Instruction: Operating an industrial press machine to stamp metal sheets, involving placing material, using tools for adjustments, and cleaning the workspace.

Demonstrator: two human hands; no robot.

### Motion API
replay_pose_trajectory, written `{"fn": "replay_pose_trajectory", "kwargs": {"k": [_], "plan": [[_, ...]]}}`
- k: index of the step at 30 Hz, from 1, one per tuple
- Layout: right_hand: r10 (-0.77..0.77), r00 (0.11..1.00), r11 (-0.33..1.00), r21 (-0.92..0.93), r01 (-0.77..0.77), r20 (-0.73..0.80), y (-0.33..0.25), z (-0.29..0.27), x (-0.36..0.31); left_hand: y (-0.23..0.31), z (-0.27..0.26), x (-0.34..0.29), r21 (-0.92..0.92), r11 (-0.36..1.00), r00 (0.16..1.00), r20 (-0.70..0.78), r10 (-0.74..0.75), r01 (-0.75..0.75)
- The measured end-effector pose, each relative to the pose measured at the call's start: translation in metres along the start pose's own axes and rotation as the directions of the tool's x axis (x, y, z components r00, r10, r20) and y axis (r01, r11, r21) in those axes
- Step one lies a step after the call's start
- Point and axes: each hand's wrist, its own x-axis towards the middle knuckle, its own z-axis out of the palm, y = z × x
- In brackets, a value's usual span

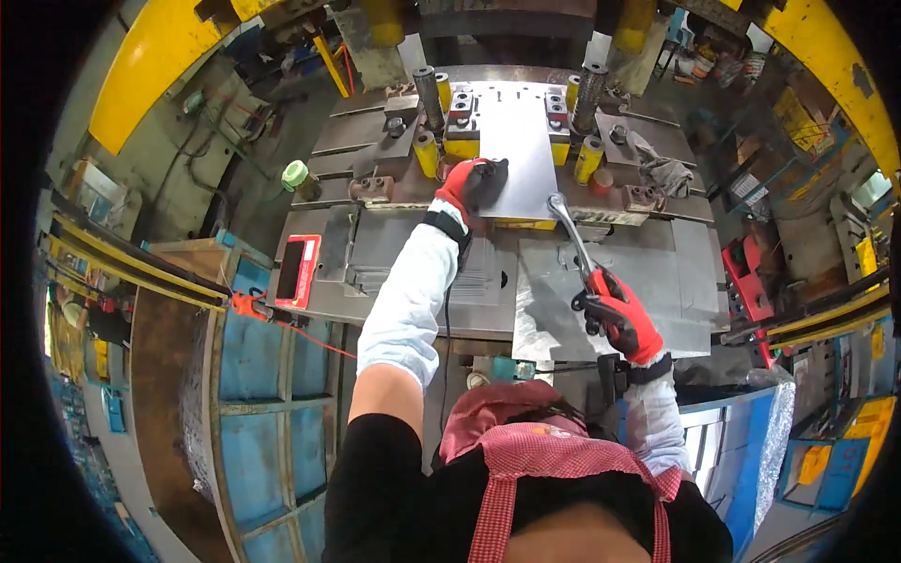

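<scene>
My left hand [477, 186], in a red and black glove, is closed at the left edge of a shiny flat metal sheet [521, 159]. The sheet lies on the die of a press, between its yellow-banded guide posts. My right hand [619, 317], gloved alike, grips a long silver wrench [574, 233] with a rounded head. That head meets the sheet's near right corner; whether it touches cannot be told. Below my left forearm sits a stack of grey metal sheets [479, 272]. Another larger sheet [554, 324] lies on the table under the wrench.
A dark phone-like slab on a red card [298, 272] lies at the table's left. A rag [663, 167] is on the press bed at right. Guide posts [588, 98] rise beside the die. A blue-panelled crate [251, 366] stands left, a blue bin [741, 427] right.
</scene>
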Motion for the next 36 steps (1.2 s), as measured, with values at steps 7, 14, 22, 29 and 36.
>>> {"fn": "replay_pose_trajectory", "kwargs": {"k": [7, 14, 22, 29, 36], "plan": [[-0.059, 0.993, 0.998, -0.038, 0.055, -0.099, -0.009, -0.004, 0.034, -0.017, 0.011, -0.009, -0.086, 0.991, 0.986, -0.135, 0.095, -0.107], [-0.014, 1.000, 1.000, 0.012, 0.014, -0.004, -0.021, 0.014, 0.035, -0.015, 0.049, -0.067, -0.638, 0.760, 0.991, 0.113, -0.069, 0.126], [0.000, 0.998, 0.998, -0.063, -0.004, -0.056, -0.019, 0.006, 0.029, 0.002, 0.089, -0.051, -0.638, 0.770, 0.931, -0.295, -0.215, -0.024], [0.043, 0.928, 0.999, -0.011, -0.051, -0.371, 0.078, -0.085, -0.034, 0.003, 0.094, -0.050, -0.552, 0.832, 0.902, -0.388, -0.187, -0.065], [-0.270, 0.800, 0.666, -0.703, -0.247, -0.536, 0.168, -0.159, -0.049, 0.014, 0.106, -0.055, -0.532, 0.845, 0.871, -0.441, -0.217, -0.059]]}}
